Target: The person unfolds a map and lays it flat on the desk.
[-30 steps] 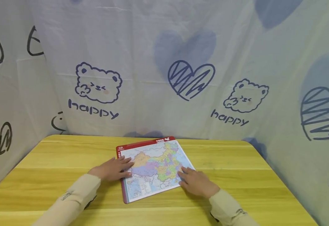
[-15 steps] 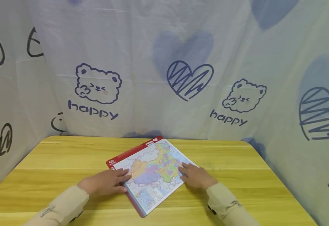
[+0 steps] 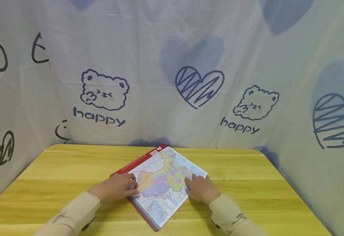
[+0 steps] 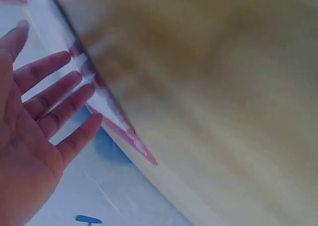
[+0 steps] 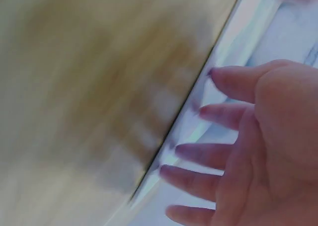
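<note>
A flat map board (image 3: 163, 183), with a coloured map and a red top border, lies askew on the wooden table. Its lower corner points toward me. My left hand (image 3: 115, 186) lies over the board's left corner; in the left wrist view its fingers (image 4: 57, 94) are spread and nearly straight. On the opposite side, my right hand (image 3: 201, 188) rests its fingertips on the right edge. The right wrist view shows those fingers (image 5: 203, 154) lightly bent along the board's thin rim (image 5: 184, 116). Neither hand curls round the board.
The yellow wood-grain table (image 3: 263, 196) extends on both sides of the board. A white cloth (image 3: 157, 108) printed with hearts and bears hangs behind the table, with more cloth at the left and right.
The map board has turned anticlockwise; its lower corner has swung right and its red top edge slants more. The left hand has shifted toward me, while the right hand has moved only slightly.
</note>
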Motion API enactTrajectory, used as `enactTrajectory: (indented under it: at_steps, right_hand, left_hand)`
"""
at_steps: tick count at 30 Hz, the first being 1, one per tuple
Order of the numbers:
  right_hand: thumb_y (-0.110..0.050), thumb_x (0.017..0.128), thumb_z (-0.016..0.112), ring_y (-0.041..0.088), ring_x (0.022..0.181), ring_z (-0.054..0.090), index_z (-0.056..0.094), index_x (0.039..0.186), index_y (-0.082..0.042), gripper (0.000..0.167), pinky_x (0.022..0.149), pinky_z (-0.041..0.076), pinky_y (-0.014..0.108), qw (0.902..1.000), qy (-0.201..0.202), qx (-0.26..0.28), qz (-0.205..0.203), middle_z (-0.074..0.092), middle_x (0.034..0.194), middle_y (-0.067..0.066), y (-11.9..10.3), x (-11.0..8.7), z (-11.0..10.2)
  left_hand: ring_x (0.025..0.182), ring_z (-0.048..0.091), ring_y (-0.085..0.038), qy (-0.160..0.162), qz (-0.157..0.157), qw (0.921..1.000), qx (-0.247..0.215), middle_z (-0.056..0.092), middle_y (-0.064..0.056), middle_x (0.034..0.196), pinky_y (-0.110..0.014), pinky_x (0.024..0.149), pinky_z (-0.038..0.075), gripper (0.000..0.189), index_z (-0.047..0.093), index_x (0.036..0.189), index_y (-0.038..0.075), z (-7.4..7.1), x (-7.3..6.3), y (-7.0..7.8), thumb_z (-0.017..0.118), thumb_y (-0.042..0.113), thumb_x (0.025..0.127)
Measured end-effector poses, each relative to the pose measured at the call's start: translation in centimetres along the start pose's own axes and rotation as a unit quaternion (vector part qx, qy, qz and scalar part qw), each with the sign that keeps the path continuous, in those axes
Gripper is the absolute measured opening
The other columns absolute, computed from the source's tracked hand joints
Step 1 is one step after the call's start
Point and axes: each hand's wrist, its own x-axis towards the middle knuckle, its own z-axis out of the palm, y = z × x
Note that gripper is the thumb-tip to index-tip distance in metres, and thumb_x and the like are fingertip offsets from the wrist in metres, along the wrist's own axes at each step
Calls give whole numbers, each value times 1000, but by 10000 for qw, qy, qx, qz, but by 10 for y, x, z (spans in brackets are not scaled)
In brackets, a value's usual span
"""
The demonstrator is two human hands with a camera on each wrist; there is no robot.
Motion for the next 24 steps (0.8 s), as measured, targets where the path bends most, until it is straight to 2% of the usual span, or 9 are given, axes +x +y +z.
enactTrajectory:
  at_steps: [2, 3, 5, 7, 10, 14, 17, 21, 24]
  right_hand:
    - [-30, 97, 58, 39, 114, 56, 58, 132, -7, 42, 94, 46, 54, 9996, 137, -149, -180, 55, 131, 21, -17, -9, -1]
    - [-30, 96, 59, 38, 111, 58, 59, 131, -7, 42, 90, 50, 52, 9991, 209, -204, -309, 56, 129, 21, -25, -14, -1]
    - [-32, 96, 59, 38, 110, 58, 60, 131, -7, 43, 84, 53, 48, 9982, 232, -231, -495, 57, 128, 22, -41, -22, -1]
    - [-33, 96, 58, 37, 113, 56, 59, 133, -9, 44, 85, 53, 47, 9979, 182, -196, -593, 55, 129, 23, -55, -29, -1]
    - [-36, 98, 55, 35, 120, 51, 55, 137, -12, 47, 94, 48, 45, 9971, 43, -192, -732, 51, 134, 22, -68, -34, 0]
    - [-39, 99, 52, 32, 131, 42, 52, 140, -14, 49, 107, 36, 42, 9958, -173, -5, -901, 45, 142, 20, -74, -35, 0]
    - [-40, 99, 51, 33, 134, 39, 52, 141, -15, 49, 109, 32, 43, 9958, -254, 209, -857, 43, 145, 19, -72, -34, 2]
    - [-41, 98, 51, 32, 133, 41, 53, 141, -18, 49, 108, 35, 45, 9960, -250, 262, -814, 45, 145, 16, -66, -32, 4]
    - [-39, 98, 52, 33, 132, 43, 54, 140, -17, 48, 107, 36, 44, 9948, -272, 313, -934, 46, 144, 17, -61, -30, 4]
  left_hand:
    - [92, 58, -21, 62, -222, 9997, -16, 63, -3, 100, -42, 89, 50, 34, 72, 105, 9, -1, 14, -6, 65, 39, 91]
    - [93, 58, -21, 31, -448, 9990, -41, 62, -4, 101, -43, 90, 50, 34, 72, 105, 8, -2, 21, -8, 66, 38, 90]
    - [105, 58, -28, -33, -910, 9958, -132, 62, -10, 112, -47, 95, 46, 39, 69, 116, 7, -3, 33, -13, 66, 37, 90]
    - [119, 52, -34, -99, -1376, 9899, -311, 58, -15, 128, -51, 102, 41, 50, 60, 131, 7, -2, 43, -17, 65, 38, 91]
    - [133, 40, -38, -137, -1784, 9824, -528, 45, -17, 144, -54, 107, 33, 63, 44, 145, 7, 0, 54, -21, 60, 41, 94]
    - [133, 39, -38, -120, -1873, 9804, -604, 45, -19, 145, -53, 107, 32, 65, 42, 146, 3, 3, 64, -25, 55, 43, 96]
    - [132, 41, -38, -139, -1903, 9794, -659, 47, -20, 142, -53, 106, 34, 64, 44, 143, 2, 4, 67, -27, 55, 44, 97]
    - [132, 41, -38, -174, -1799, 9806, -753, 46, -20, 143, -52, 106, 34, 62, 45, 142, 0, 4, 63, -31, 52, 44, 98]
    - [134, 38, -38, -240, -1744, 9811, -808, 43, -19, 146, -52, 107, 33, 64, 44, 144, 1, 3, 54, -34, 50, 45, 98]
